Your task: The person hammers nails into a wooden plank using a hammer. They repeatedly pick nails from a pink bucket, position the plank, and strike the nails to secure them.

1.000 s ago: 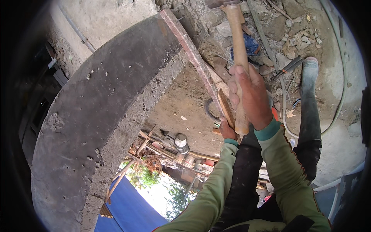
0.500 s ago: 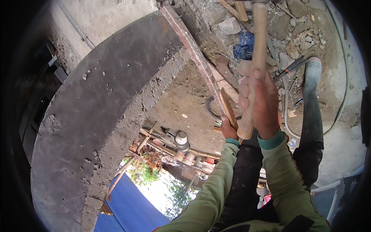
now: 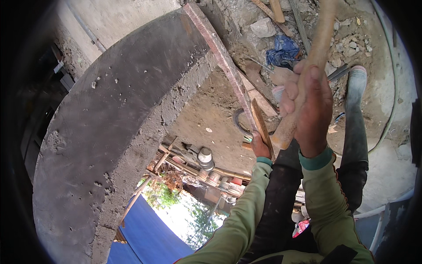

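Observation:
My right hand (image 3: pixel 313 110) is wrapped round the pale wooden handle of a hammer (image 3: pixel 323 37), raised toward the upper right. The hammer's head is out of view past the top edge. Lower and to the left, my left hand (image 3: pixel 261 146) grips the near end of a long, reddish, worn wooden plank (image 3: pixel 222 57). A shorter strip of wood (image 3: pixel 260 123) lies along the plank's near end, against the same hand. The plank's far end reaches the upper end of a curved grey concrete slab (image 3: pixel 127 79) with a rough edge; whether they touch I cannot tell.
Rubble and stones (image 3: pixel 263 27) lie at the upper right around a crumpled blue plastic sheet (image 3: pixel 281 50). A hose (image 3: pixel 394 97) curves along the right. My boot (image 3: pixel 357 83) stands on the dirt. Stacked buckets (image 3: pixel 205 157) and a blue tarp (image 3: pixel 145 233) are lower left.
My right hand has moved right and slightly up with the hammer, whose handle now tilts to the right. My left hand and the plank have hardly moved.

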Demonstrator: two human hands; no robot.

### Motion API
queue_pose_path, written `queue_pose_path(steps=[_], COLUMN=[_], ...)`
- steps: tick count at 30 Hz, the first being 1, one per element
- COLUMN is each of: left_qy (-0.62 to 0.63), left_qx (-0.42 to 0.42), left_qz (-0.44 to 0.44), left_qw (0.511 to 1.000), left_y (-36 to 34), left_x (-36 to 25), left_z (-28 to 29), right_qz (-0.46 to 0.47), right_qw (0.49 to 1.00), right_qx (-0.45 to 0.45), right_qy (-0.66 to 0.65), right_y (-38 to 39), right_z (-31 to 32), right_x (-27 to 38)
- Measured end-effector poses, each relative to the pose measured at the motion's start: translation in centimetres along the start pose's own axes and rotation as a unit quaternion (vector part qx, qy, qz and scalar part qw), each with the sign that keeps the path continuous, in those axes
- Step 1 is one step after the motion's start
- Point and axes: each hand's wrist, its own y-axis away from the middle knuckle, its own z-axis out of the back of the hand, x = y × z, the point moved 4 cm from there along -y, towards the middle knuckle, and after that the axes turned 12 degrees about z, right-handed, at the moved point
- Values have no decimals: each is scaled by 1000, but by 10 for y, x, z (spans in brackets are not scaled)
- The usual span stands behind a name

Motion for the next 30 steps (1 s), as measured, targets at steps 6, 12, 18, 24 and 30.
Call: queue_pose_path(steps=[6, 12, 18, 24, 30], left_qy=[-192, 86, -347, -26, -250], left_qx=[1, 86, -97, 9, -61], left_qz=[-107, -4, -336, -84, -211], left_qw=[976, 993, 870, 996, 943], left_y=[-22, -7, -29, -3, 26], left_x=[15, 3, 40, -6, -37], left_z=[17, -8, 24, -6, -16], right_qz=[42, -86, -138, -162, -225], right_qw=[991, 987, 981, 970, 950], right_qx=[-77, 112, 128, 137, 61], right_qy=[-100, 71, 45, 121, 210], right_y=[9, 2, 1, 9, 20], right_z=[-23, -15, -30, 18, 101], right_x=[-34, -53, -62, -40, 18])
